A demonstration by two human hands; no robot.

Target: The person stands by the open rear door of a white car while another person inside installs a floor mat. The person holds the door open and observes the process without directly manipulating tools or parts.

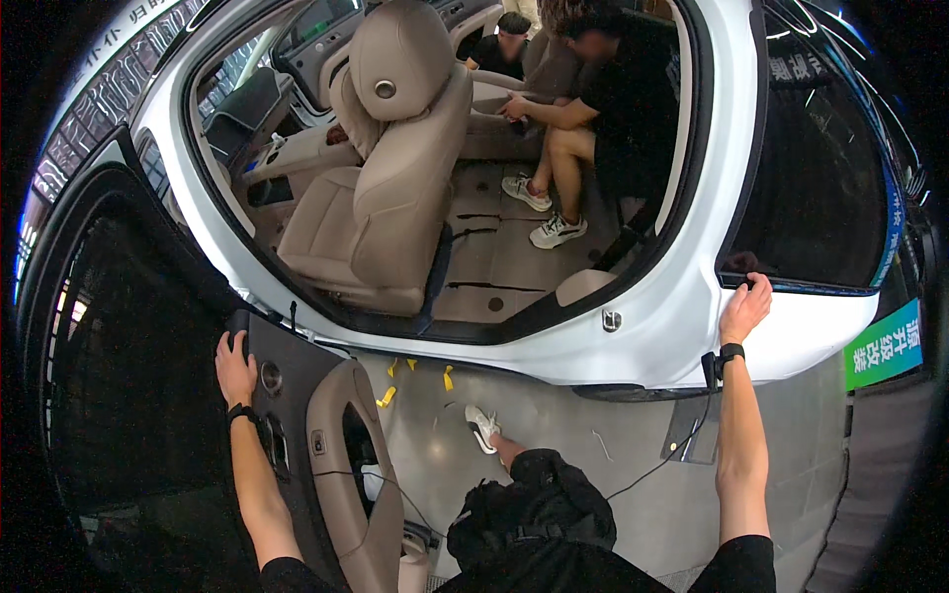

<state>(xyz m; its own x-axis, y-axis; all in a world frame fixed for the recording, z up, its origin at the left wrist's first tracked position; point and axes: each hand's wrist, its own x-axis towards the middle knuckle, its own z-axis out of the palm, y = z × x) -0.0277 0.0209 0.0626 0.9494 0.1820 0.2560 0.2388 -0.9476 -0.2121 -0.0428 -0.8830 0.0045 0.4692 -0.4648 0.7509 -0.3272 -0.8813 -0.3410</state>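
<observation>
A white car's rear side stands open in front of me, its door [297, 395] swung out to my left. My left hand [235, 371] lies on the dark upper part of the door's inner trim, fingers stretched out, beside a round speaker [271, 377]. Farther right, my right hand [745, 309] rests on the white rear body panel [811, 321], just below the dark rear side window [811, 178]. Its fingers are apart, slightly bent, and hold nothing. Each wrist wears a black band, and a thin cable [652, 479] runs from the right one.
Inside the car are a beige front seat [405, 198] and a seated person in black [593, 109]; another person [499, 49] is beyond. Yellow strips [386, 397] lie on the grey floor. The beige door armrest [341, 435] stands left of my legs. A green-blue sign [885, 346] is at right.
</observation>
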